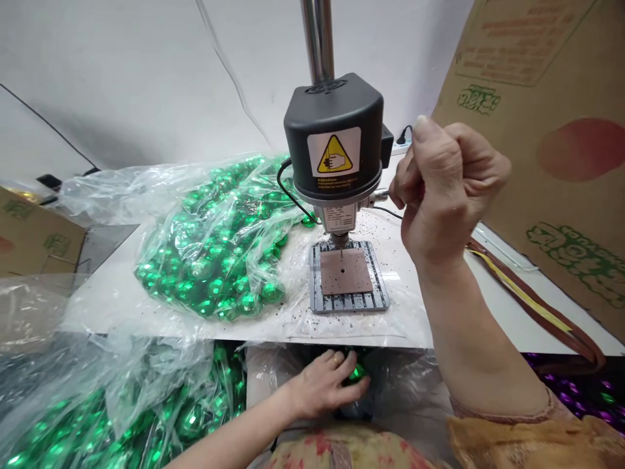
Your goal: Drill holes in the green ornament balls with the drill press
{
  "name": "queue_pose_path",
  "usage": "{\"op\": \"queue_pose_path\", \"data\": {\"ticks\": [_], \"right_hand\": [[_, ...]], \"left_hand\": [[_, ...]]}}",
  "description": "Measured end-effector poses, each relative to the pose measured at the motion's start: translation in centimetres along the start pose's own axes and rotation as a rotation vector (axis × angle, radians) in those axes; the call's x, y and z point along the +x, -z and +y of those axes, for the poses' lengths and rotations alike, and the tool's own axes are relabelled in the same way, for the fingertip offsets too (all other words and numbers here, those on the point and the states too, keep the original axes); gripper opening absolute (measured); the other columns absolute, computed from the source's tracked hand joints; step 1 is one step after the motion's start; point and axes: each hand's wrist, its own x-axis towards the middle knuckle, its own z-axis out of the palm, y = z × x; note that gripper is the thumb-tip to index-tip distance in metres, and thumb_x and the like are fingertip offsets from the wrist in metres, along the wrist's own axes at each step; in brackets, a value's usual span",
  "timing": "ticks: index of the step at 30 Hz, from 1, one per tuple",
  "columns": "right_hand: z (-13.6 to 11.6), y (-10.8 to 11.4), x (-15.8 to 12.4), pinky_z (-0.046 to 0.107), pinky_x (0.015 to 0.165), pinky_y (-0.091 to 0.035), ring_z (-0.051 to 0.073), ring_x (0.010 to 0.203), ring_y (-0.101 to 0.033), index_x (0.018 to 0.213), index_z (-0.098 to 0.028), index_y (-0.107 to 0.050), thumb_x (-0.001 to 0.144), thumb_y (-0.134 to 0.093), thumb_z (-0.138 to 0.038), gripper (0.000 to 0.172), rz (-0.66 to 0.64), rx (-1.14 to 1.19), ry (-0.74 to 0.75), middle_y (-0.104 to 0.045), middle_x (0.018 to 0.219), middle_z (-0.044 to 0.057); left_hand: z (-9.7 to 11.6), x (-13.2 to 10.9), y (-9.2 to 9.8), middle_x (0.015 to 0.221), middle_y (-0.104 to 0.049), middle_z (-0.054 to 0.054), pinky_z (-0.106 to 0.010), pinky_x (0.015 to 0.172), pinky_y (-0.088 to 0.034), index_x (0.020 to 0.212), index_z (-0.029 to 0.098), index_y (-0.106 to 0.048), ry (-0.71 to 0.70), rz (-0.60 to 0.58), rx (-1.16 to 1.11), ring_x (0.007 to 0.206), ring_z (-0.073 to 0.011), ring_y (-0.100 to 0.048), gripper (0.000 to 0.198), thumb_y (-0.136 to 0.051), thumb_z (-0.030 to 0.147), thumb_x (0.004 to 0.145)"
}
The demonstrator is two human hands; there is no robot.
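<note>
Below the front edge of the table, my left hand (pixel 326 385) has its fingers curled round a shiny green ball (pixel 357 373), of which only a part shows. My right hand (pixel 446 179) is raised and closed in a fist at the side lever (pixel 379 195) of a small bench drill press (pixel 334 130); the far end of the lever is hidden inside it. The drill bit points down at a brown board (pixel 336 280) with a small dark hole, which lies on the grooved metal base (pixel 351 302). Dark chips are scattered over both.
A clear bag of green faceted balls (pixel 219 254) lies on the white table (pixel 112 286), left of the drill press. More green balls (pixel 190 417) in plastic fill the lower left. Cardboard boxes (pixel 576 215) stand right and left. Purple balls (pixel 571 387) show at lower right.
</note>
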Motion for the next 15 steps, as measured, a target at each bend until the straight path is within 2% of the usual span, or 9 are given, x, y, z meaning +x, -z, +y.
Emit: {"op": "queue_pose_path", "data": {"ticks": [2,3,5,7,8,10,13,15], "right_hand": [[-0.1,0.0,-0.1,0.028,0.039,-0.029,0.007,0.039,-0.033,0.054,-0.023,-0.037,0.092,-0.064,-0.036,0.048,0.012,-0.023,0.002,-0.036,0.045,-0.006],[-0.1,0.0,-0.2,0.029,0.039,-0.029,0.007,0.039,-0.033,0.054,-0.023,-0.038,0.092,-0.064,-0.035,0.048,0.019,-0.015,0.001,-0.036,0.045,-0.006],[-0.1,0.1,-0.3,0.031,0.038,-0.027,0.009,0.038,-0.033,0.053,-0.023,-0.039,0.09,-0.066,-0.032,0.047,0.022,0.015,-0.009,-0.035,0.044,-0.005],[0.0,0.2,-0.4,0.032,0.038,-0.025,0.009,0.038,-0.033,0.052,-0.023,-0.041,0.089,-0.067,-0.028,0.045,0.02,0.052,-0.013,-0.036,0.044,-0.005],[0.0,0.2,-0.4,0.032,0.038,-0.025,0.008,0.038,-0.033,0.051,-0.022,-0.042,0.088,-0.067,-0.025,0.045,0.019,0.071,-0.01,-0.036,0.044,-0.006],[0.1,0.3,-0.5,0.031,0.038,-0.025,0.008,0.038,-0.033,0.051,-0.022,-0.042,0.088,-0.067,-0.022,0.045,0.023,0.095,0.006,-0.036,0.044,-0.006],[0.1,0.2,-0.5,0.03,0.04,-0.026,0.007,0.04,-0.034,0.052,-0.021,-0.043,0.089,-0.065,-0.018,0.043,0.029,0.098,0.033,-0.037,0.044,-0.005],[0.0,0.1,-0.5,0.03,0.041,-0.026,0.007,0.04,-0.035,0.052,-0.02,-0.043,0.089,-0.064,-0.018,0.043,0.037,0.081,0.04,-0.038,0.045,-0.005]], "left_hand": [[0.2,-1.2,-1.1,0.133,-0.066,-0.016,-0.039,0.079,-0.057,0.141,0.029,-0.052,0.054,-0.171,0.004,0.096,-0.0266,-0.071,0.053,-0.061,0.023,0.089],[0.0,-1.6,-1.3,0.136,-0.065,-0.015,-0.039,0.079,-0.058,0.142,0.03,-0.052,0.06,-0.195,-0.035,0.097,-0.0268,-0.071,0.053,-0.061,0.025,0.09],[-1.0,-1.5,-0.8,0.135,-0.067,-0.011,-0.039,0.075,-0.059,0.134,0.034,-0.059,0.018,-0.092,-0.131,0.094,-0.0251,-0.071,0.044,-0.06,0.031,0.091],[-3.1,-0.4,1.0,0.126,-0.072,-0.007,-0.038,0.072,-0.06,0.118,0.035,-0.068,0.051,0.137,-0.184,0.092,-0.0233,-0.072,0.03,-0.058,0.028,0.091],[-4.7,0.7,2.2,0.119,-0.074,-0.007,-0.038,0.074,-0.06,0.111,0.033,-0.07,0.126,0.264,-0.191,0.093,-0.0234,-0.071,0.026,-0.057,0.024,0.091],[-8.8,3.6,4.7,0.101,-0.075,-0.007,-0.039,0.079,-0.059,0.099,0.026,-0.072,0.414,0.477,-0.186,0.093,-0.0234,-0.07,0.024,-0.052,0.014,0.089],[-16.3,8.8,7.9,0.083,-0.069,-0.007,-0.043,0.087,-0.056,0.082,0.021,-0.069,0.733,0.605,-0.274,0.085,-0.025,-0.067,0.015,-0.057,0.011,0.082],[-20.5,11.8,8.9,0.085,-0.069,-0.008,-0.045,0.093,-0.053,0.079,0.019,-0.067,0.781,0.653,-0.375,0.092,-0.0274,-0.066,0.008,-0.064,0.012,0.079]]}}
